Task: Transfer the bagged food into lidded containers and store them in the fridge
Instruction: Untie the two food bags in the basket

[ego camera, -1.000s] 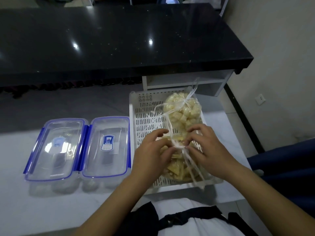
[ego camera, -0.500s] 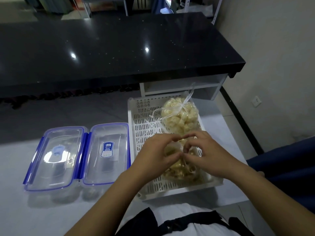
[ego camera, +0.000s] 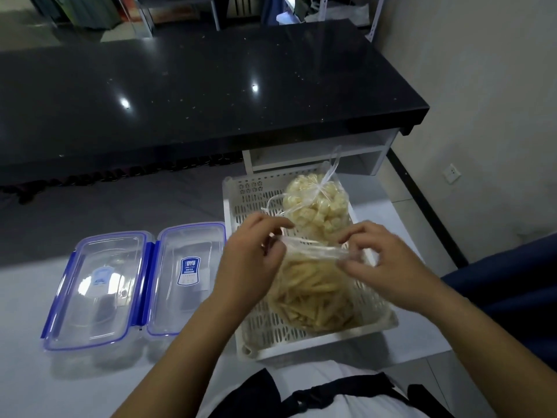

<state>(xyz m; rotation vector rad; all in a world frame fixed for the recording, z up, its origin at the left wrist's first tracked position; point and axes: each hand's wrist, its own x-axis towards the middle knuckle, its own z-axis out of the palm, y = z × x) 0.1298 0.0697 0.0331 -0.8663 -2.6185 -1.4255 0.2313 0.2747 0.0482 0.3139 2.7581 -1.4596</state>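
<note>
Near bag: a clear bag of pale yellow strips [ego camera: 313, 294] is lain in the white slotted basket [ego camera: 304, 342] at the worktop [ego camera: 36, 384] near edge; its mouth is pinched and stretched between the left hand [ego camera: 250, 260] and right hand [ego camera: 382, 263]
Containers: two lidded containers [ego camera: 132, 285] are set left of the basket
Far bag: a knotted bag of white chunks [ego camera: 316, 206] is lain at the basket's far end

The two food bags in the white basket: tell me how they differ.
The near bag holds long yellowish strips; the far bag holds pale rounded chunks. The near bag's mouth is stretched between the left hand and right hand; the far bag is knotted shut, untouched. Both are clear plastic and lie in the basket.
</note>
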